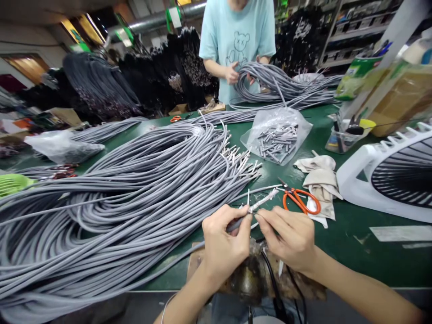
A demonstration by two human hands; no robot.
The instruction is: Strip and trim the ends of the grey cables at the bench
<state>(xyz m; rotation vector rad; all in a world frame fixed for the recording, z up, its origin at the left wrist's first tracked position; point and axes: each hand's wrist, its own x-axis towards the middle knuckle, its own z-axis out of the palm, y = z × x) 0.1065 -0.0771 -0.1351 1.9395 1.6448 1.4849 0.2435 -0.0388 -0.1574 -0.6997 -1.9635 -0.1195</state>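
My left hand (227,240) pinches a grey cable (235,224) near its stripped end. Beyond the fingers the braided shield (263,200) of that cable shows, silvery and frayed at the tip. Close beside it, my right hand (290,235) has thumb and forefinger pressed together at the base of the braid; whatever lies between them is too small to make out. Orange-handled scissors (301,200) lie just past my right hand. To the left spreads a large bundle of grey cables (145,180), its white stripped ends pointing right.
A clear plastic bag (278,135) of short grey pieces lies behind the scissors. White cloth gloves (322,180) and a white fan (388,173) stand at the right. Across the green table (364,261), another person (238,49) handles a cable coil. Below my hands is a stained wooden board (232,283).
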